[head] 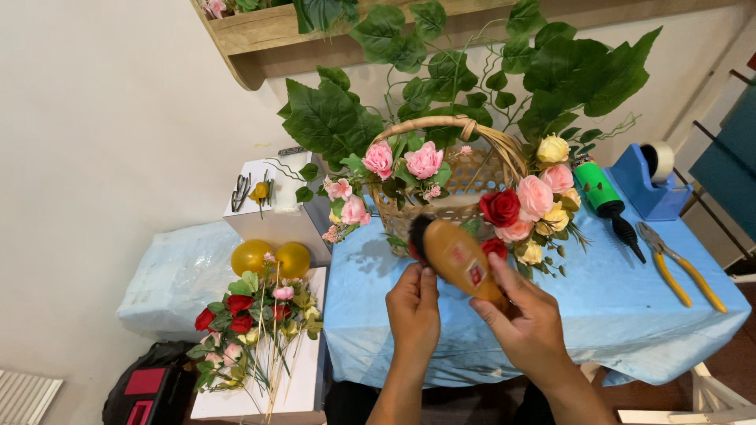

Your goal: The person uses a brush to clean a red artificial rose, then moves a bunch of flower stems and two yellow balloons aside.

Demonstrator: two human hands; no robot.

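My right hand [524, 315] grips a wooden-backed brush [457, 256] with dark bristles, held tilted over the front of the blue-covered table [646, 307]. My left hand [413, 311] touches the brush's bristle end with its fingertips. Just behind the brush stands a wicker basket [465, 169] with a curved handle, dressed with pink, red and yellow artificial roses and big green leaves.
On the table's right lie a green glue gun [605, 201], a blue tape dispenser [650, 177] and yellow-handled pliers [677, 271]. To the left, a white box [272, 208], two yellow balloons [272, 257] and a bunch of loose artificial flowers [248, 327] sit on a lower white surface.
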